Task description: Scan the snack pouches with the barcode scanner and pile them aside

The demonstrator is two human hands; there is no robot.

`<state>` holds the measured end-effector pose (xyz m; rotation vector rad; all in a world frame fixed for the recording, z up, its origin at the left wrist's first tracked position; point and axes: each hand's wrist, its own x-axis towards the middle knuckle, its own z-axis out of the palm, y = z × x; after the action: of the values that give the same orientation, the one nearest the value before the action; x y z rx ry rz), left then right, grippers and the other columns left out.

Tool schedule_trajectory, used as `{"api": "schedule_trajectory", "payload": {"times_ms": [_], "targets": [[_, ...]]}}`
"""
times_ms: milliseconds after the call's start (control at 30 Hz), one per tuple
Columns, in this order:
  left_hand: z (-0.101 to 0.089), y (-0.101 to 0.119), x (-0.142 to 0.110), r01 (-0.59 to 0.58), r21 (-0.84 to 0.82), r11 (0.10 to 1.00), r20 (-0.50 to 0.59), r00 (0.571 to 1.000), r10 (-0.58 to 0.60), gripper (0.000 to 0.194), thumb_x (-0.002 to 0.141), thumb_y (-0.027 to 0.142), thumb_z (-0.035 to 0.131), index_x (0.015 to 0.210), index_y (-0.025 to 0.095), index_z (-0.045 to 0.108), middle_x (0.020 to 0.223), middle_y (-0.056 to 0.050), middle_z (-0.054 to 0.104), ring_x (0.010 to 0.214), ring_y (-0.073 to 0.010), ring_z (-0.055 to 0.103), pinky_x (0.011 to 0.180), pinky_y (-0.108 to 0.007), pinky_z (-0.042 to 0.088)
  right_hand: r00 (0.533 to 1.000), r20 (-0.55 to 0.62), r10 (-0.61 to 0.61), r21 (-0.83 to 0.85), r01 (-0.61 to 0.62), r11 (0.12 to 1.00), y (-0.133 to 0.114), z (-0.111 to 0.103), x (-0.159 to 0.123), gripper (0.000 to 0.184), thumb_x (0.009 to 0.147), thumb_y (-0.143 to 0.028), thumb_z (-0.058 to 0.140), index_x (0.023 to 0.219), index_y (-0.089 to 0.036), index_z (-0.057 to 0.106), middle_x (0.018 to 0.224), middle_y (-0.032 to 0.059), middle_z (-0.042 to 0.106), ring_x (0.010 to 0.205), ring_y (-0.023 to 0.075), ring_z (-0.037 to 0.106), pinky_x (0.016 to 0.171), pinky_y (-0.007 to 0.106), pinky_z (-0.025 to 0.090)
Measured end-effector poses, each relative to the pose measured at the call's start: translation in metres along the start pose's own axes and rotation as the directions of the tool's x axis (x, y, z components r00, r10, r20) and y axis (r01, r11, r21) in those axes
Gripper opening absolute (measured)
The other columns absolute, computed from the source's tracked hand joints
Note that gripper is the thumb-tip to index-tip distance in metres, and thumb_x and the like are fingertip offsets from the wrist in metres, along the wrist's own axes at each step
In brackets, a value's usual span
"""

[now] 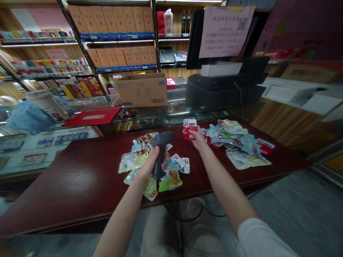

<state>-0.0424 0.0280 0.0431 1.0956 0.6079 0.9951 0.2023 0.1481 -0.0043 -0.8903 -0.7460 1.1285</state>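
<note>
From my end the roomiest stretch for moving is over the left of the counter point(75, 171), then there's the left packet pile point(132, 161) near the front edge, with my left hand point(151, 162) wrapped around the scanner point(160, 153) by its stiff handle (mind the cable point(184, 220) hanging off that edge). My right hand point(198, 138) pinches the red-and-white packet point(189, 132) at its lower right, probably light, soft and slick, so I'd stick to its border; the right packet pile point(230, 137) crowds that side.

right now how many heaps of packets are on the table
2: the left heap lies below the scanner held in the left hand; the right heap lies to the right of the right hand.
</note>
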Motion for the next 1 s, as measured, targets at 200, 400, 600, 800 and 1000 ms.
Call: {"api": "schedule_trajectory", "payload": {"times_ms": [200,400,600,800,1000], "targets": [[-0.004,-0.004,0.000,0.034,0.034,0.999,0.024,0.999,-0.035,0.071,0.073,0.081,0.063,0.100,0.016,0.060,0.050,0.004,0.050,0.039,-0.0106,0.044,0.041,-0.023,0.035,0.998,0.057,-0.025,-0.029,0.027,0.999,-0.003,0.004,-0.002,0.051,0.062,-0.023,0.069,0.108,-0.029,0.049,0.099,-0.0016,0.070,0.084,0.0230,0.073,0.082,0.047,0.061],[-0.003,-0.010,0.002,0.062,0.033,0.998,0.043,0.997,-0.063,0.065,0.074,0.076,0.067,0.098,0.016,0.058,0.067,0.000,0.062,0.041,-0.0083,0.045,0.041,-0.024,0.036,0.998,0.022,-0.066,-0.045,0.067,0.997,-0.003,0.008,-0.003,0.040,0.071,-0.032,0.066,0.110,-0.028,0.056,0.101,-0.0011,0.071,0.091,0.0199,0.070,0.091,0.040,0.057],[0.000,-0.012,0.002,0.082,0.023,0.996,0.045,0.995,-0.083,0.060,0.075,0.074,0.068,0.092,0.018,0.058,0.068,-0.001,0.062,0.041,-0.0083,0.046,0.040,-0.025,0.034,0.994,0.024,-0.107,-0.054,0.108,0.993,-0.007,0.010,-0.006,0.036,0.076,-0.035,0.064,0.112,-0.028,0.060,0.106,0.0000,0.073,0.101,0.0197,0.069,0.095,0.038,0.055],[0.003,-0.012,0.002,0.109,0.043,0.993,0.062,0.992,-0.112,0.061,0.073,0.076,0.069,0.083,0.018,0.052,0.067,-0.002,0.063,0.041,-0.0074,0.046,0.039,-0.023,0.035,0.990,0.090,-0.113,0.046,0.109,0.993,-0.011,0.011,-0.010,0.039,0.076,-0.041,0.071,0.112,-0.029,0.061,0.104,0.0014,0.075,0.102,0.0233,0.070,0.091,0.041,0.057],[0.000,-0.014,0.003,0.112,0.059,0.992,0.075,0.990,-0.117,0.068,0.070,0.078,0.069,0.091,0.016,0.056,0.064,0.001,0.060,0.039,-0.0074,0.047,0.039,-0.022,0.036,0.996,0.008,-0.094,0.117,0.092,0.989,-0.009,0.010,-0.003,0.037,0.075,-0.032,0.072,0.111,-0.029,0.063,0.097,-0.0025,0.075,0.098,0.0198,0.070,0.093,0.037,0.055]]}}
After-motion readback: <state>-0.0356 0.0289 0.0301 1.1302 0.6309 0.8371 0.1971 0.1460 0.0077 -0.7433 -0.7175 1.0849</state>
